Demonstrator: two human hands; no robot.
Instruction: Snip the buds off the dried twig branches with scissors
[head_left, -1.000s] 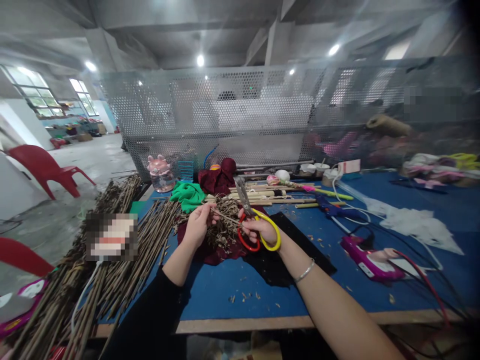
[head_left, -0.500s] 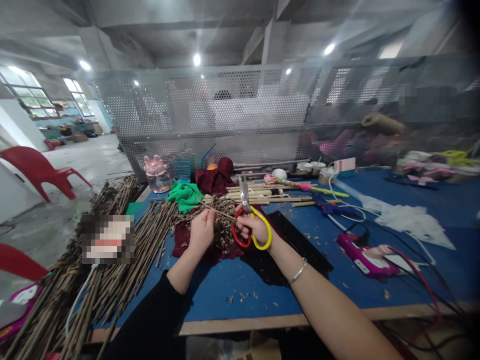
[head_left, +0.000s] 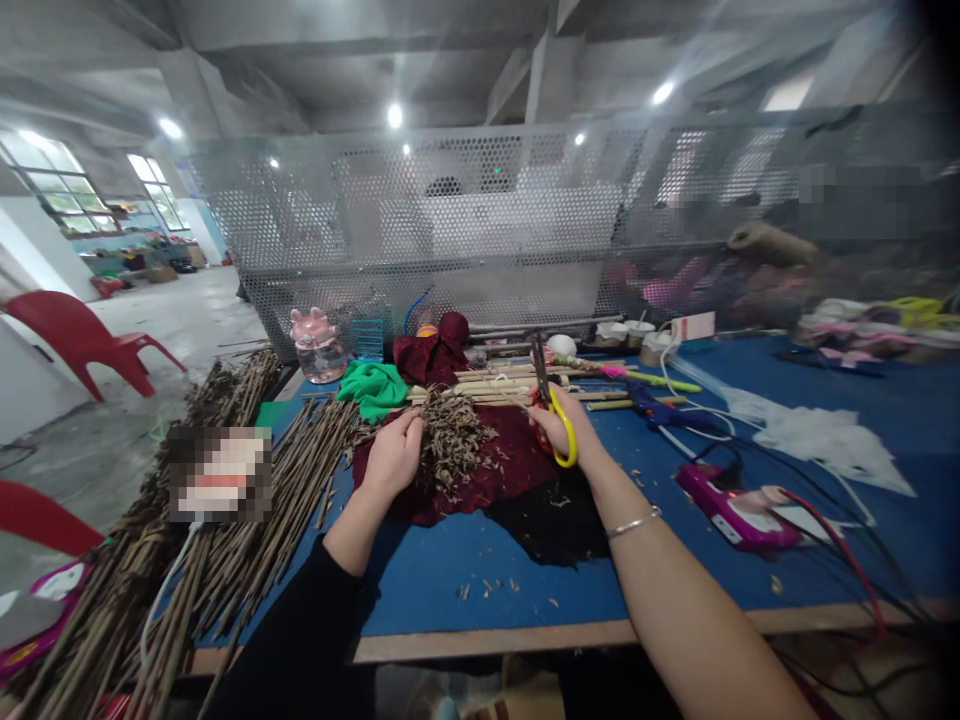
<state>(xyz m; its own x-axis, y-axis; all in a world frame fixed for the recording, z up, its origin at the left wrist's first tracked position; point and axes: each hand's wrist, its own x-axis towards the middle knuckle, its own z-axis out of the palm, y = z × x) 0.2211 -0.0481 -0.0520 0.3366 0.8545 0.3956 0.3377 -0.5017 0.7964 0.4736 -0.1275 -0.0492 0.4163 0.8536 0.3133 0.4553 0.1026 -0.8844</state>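
Note:
My right hand (head_left: 556, 425) grips scissors (head_left: 562, 437) with red and yellow handles, blades pointing up and away. A thin dry stem (head_left: 517, 403) sticks out leftward from that hand's fingers. My left hand (head_left: 395, 455) is closed in a pinch at the left edge of a heap of dried leaves (head_left: 454, 440); what its fingers hold is hidden. The leaves lie on a dark red cloth (head_left: 525, 455), which overlaps a black cloth (head_left: 551, 520) on the blue tabletop (head_left: 427, 590).
Long dry stalks (head_left: 277, 500) are piled on the left. Behind are a green cloth (head_left: 373, 390), a pink-topped jar (head_left: 319, 345) and bamboo sticks (head_left: 495, 382). On the right are a blue glue gun (head_left: 667, 408), a purple power strip (head_left: 731, 510) with cords and a plastic bag (head_left: 817, 440).
My right hand has moved right with the scissors, away from my left hand. The stem no longer spans between them. My left hand has shifted slightly left and down.

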